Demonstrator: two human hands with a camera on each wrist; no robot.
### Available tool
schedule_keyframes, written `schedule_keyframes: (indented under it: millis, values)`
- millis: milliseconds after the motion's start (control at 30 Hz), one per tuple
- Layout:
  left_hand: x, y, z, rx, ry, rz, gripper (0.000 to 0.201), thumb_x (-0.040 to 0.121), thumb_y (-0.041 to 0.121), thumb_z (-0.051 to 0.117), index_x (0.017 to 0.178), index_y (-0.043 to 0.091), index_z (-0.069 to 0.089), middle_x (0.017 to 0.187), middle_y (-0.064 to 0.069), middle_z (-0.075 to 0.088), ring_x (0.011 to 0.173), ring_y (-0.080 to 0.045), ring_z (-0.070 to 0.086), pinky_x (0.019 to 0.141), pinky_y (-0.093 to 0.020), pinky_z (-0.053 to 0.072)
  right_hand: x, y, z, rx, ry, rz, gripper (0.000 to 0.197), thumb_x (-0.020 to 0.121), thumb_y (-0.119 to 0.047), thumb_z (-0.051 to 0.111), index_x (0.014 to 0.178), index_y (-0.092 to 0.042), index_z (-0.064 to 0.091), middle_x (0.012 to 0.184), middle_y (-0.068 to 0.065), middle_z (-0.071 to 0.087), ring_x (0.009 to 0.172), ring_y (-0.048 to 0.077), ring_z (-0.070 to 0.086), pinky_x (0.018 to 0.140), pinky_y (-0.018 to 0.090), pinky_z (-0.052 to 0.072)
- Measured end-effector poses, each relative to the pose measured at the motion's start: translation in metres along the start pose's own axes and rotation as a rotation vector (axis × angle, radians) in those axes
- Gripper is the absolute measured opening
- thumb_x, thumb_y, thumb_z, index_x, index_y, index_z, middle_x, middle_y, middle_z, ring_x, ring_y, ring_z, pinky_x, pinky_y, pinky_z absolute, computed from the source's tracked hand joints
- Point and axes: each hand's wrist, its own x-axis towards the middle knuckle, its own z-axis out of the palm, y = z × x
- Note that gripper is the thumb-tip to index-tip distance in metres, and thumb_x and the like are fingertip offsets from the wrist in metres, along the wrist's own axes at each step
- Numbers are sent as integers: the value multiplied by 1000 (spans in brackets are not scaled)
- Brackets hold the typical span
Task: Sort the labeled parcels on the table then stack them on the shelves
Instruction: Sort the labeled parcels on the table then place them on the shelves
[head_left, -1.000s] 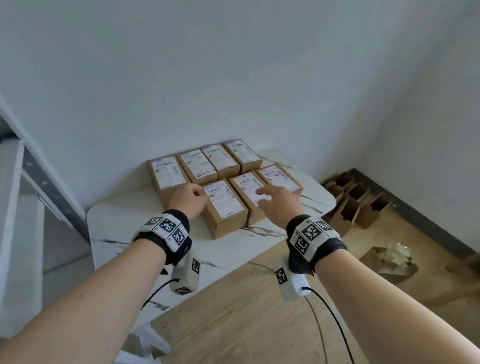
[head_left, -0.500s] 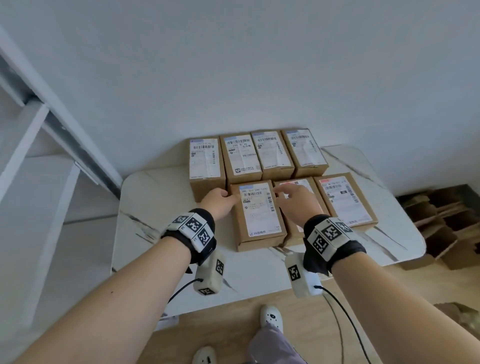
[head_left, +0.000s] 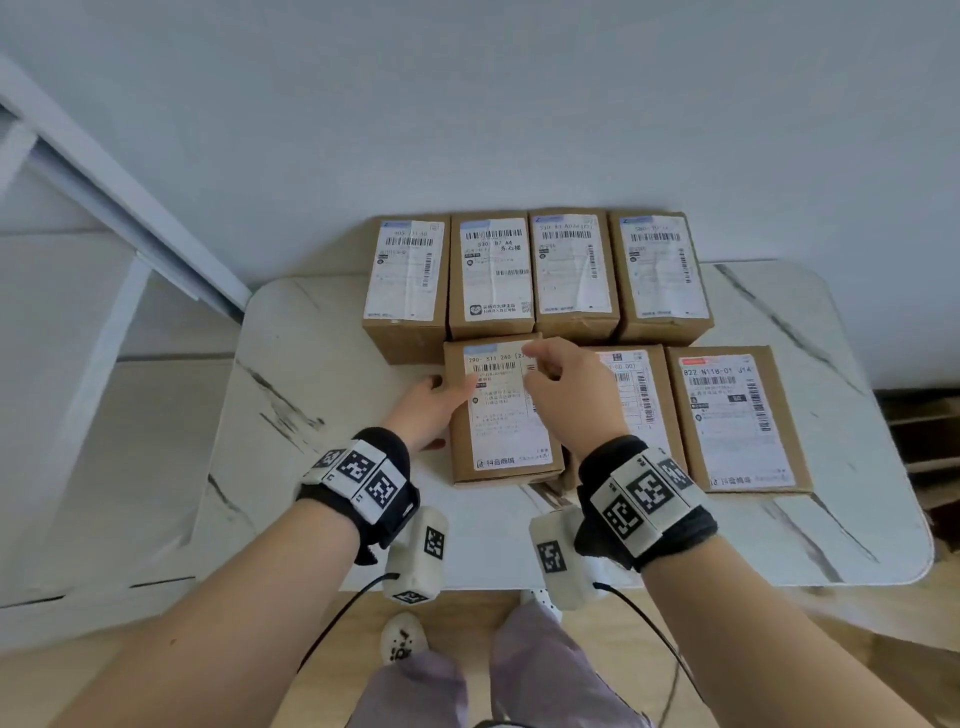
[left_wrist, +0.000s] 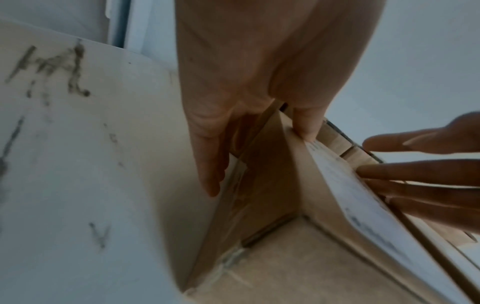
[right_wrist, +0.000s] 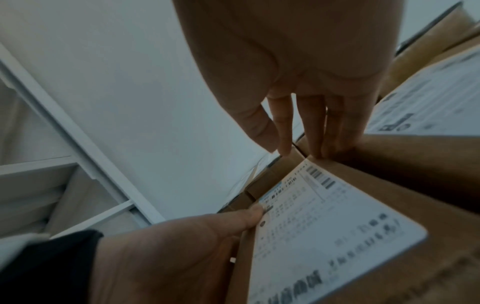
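Observation:
Seven brown labelled parcels lie on the marble table (head_left: 311, 441), four in a back row (head_left: 571, 270) and three in front. Both hands are on the front-left parcel (head_left: 504, 421) (left_wrist: 272, 195) (right_wrist: 324, 226). My left hand (head_left: 431, 410) (left_wrist: 246, 82) grips its left side, thumb on the label and fingers down the side. My right hand (head_left: 566, 395) (right_wrist: 298, 82) reaches over its far right corner, fingers going down between it and the middle front parcel (head_left: 634, 384). Whether the parcel is off the table I cannot tell.
The third front parcel (head_left: 737, 415) lies at the right. White shelves (head_left: 78, 312) stand left of the table, against the wall. Bare tabletop shows to the left and along the front edge. My legs and shoes are below the table edge.
My right hand moved left, off the middle front parcel and onto the front-left parcel's far right corner. My left thumb came over that parcel's top. The head camera came closer and tilted down.

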Motion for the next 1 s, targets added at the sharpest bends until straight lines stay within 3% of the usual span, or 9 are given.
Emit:
schedule_keyframes:
  millis: [200,300,433,567,700,800,933,1000]
  values:
    - [-4,-12,-8,-14,57,22,72,87,55,57,144,16,36,134,-4,55,119,-23,54,87,-42,54,4,1,10,76,-16,8,38,90,-10,52,126,-18,52,113,3,62,105,18,57,83,28,49]
    - [-9,-15,-12,-20,72,38,66,91,48,55,145,16,35,136,-5,53,120,-24,53,77,-36,53,2,-3,15,83,-67,46,47,91,-10,49,137,-20,41,123,3,57,101,16,54,71,23,45]
    - [-17,-19,-14,-93,64,45,55,95,39,53,142,15,39,130,-6,59,111,-23,58,74,-35,51,-4,-5,25,55,-181,102,56,94,-12,46,146,-16,27,136,3,50,104,13,48,79,26,42]
    - [-27,-20,-16,-179,49,16,33,97,30,52,127,15,50,121,-6,63,105,-24,58,79,-40,50,-10,-9,35,103,-199,146,51,94,-12,47,142,-11,32,132,3,52,100,12,46,82,27,42]
    - [-41,-27,-22,-279,54,-23,18,95,23,57,111,14,58,109,-3,66,100,-23,60,88,-43,46,-14,-9,35,256,-179,158,47,90,-13,54,136,-19,45,126,-1,56,110,17,56,95,37,49]
    - [-53,-37,-33,-341,98,24,31,90,32,63,116,15,60,108,-2,70,102,-20,64,89,-43,48,-18,-12,30,350,-203,145,38,87,-13,60,123,-23,56,115,-2,62,107,17,59,97,40,48]
    - [-67,-43,-51,-347,147,98,43,88,43,63,120,15,60,106,0,72,98,-17,67,70,-32,49,-23,-22,32,419,-270,81,35,82,-11,66,114,-24,61,108,2,67,105,18,62,98,42,48]
    - [-75,-47,-58,-342,200,110,49,86,46,63,123,15,57,108,0,71,99,-16,67,68,-31,48,-26,-26,37,418,-310,54,35,81,-13,68,113,-25,61,108,2,67,105,18,61,98,43,47]
